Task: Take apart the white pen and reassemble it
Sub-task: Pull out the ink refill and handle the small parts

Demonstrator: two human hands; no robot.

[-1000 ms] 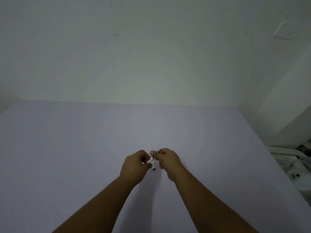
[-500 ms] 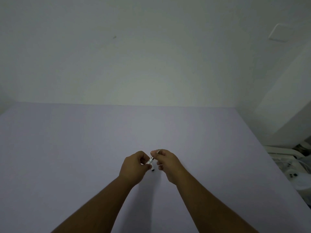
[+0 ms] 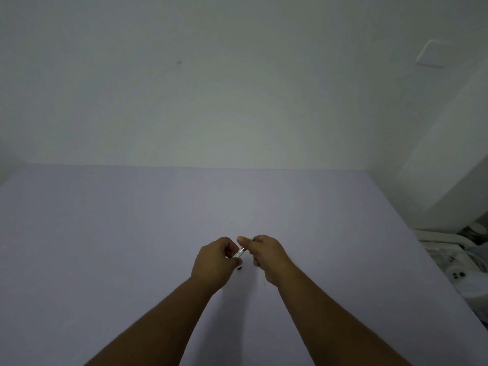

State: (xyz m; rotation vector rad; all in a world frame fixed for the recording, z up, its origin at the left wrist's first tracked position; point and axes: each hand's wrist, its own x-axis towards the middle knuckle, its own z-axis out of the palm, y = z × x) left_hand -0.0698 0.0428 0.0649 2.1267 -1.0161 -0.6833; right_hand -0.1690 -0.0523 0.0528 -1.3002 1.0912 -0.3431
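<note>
- Currently held above the lavender table [image 3: 105,233]: white pen [image 3: 239,252], spanning the gap between both hands, tilted with its far end raised toward the right hand.
- Left hand [image 3: 215,262]: curled closed around the lower end of the pen, knuckles up, thumb side facing the right hand.
- Right hand [image 3: 265,256]: pinched on the upper end of the pen, thumb extended on top, remaining fingers folded beneath.
- Hands nearly touching; only a short shiny section of the pen barrel exposed between them.
- Small dark part [image 3: 239,268]: lying on the table just below the gap between the hands, closer to the left thumb; possibly a pen component, too small to identify with certainty.
- Whether the pen is in one piece or partly separated inside the grips: not determinable, joint hidden by the fingers.
- Both forearms bare, extended forward from the bottom edge of the view, converging toward the pen.
- White equipment [image 3: 459,270]: well apart to the right of the right hand, beyond the table edge, with two dark dots on its surface.
- Plain pale wall [image 3: 237,88]: beyond the far edge of the table, ahead of both hands.
</note>
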